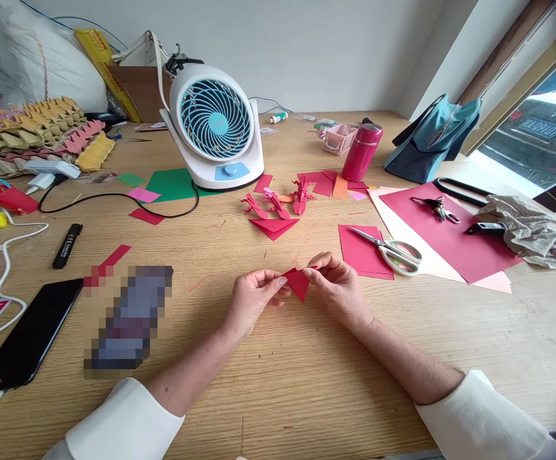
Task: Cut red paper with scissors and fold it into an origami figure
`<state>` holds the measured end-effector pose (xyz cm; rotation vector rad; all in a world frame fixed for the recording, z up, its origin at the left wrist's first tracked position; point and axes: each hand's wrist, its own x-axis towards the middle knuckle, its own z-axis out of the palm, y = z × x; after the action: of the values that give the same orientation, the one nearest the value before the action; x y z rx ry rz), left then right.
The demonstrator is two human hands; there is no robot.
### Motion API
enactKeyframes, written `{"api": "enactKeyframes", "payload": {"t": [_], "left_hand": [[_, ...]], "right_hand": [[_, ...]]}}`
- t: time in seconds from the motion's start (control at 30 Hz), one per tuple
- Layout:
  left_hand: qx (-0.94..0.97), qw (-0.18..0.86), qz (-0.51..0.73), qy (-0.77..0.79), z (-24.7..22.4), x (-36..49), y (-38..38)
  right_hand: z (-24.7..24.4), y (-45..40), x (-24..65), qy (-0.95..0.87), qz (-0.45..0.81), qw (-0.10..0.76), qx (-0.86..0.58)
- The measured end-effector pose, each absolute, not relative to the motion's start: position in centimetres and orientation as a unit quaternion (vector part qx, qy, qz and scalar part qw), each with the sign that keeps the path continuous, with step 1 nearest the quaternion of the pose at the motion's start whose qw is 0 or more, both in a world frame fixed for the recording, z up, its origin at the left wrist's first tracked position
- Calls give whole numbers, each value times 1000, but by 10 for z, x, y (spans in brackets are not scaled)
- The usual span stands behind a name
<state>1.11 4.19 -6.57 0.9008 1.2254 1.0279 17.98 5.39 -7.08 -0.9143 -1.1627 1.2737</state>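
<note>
A small piece of folded red paper (pixel 299 285) is held up between my two hands, its point hanging down. My left hand (pixel 257 295) pinches its left edge between thumb and fingers. At the upper right corner, my right hand (pixel 338 286) grips it the same way. Just beyond lies a red folded paper triangle (pixel 274 227), with several red origami figures (pixel 300 195) standing behind it. To the right, white-handled scissors (pixel 392 249) rest on a stack of red paper squares (pixel 358 257).
A white fan (pixel 217 121) stands at the back, its black cable (pixel 129 212) running left. A pink thermos (pixel 362 153) and a blue bag (pixel 433 140) are at the back right. Keys (pixel 440 209) lie on large red paper (pixel 469 255). A marker (pixel 67 246) and a black phone (pixel 31 335) lie left.
</note>
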Motion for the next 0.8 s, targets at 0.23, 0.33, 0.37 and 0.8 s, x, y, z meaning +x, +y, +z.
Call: {"api": "enactKeyframes", "payload": {"t": [0.23, 0.33, 0.37, 0.8], "left_hand": [[391, 605, 460, 520, -67, 15, 37], [394, 595, 469, 521, -67, 16, 35], [395, 593, 470, 521, -67, 16, 35], [458, 556, 464, 517, -64, 15, 35]], "right_hand": [[-74, 48, 181, -577, 459, 558, -380], [-75, 48, 182, -579, 453, 561, -381], [-75, 49, 182, -577, 455, 561, -381], [-70, 54, 179, -488, 552, 557, -383]]}}
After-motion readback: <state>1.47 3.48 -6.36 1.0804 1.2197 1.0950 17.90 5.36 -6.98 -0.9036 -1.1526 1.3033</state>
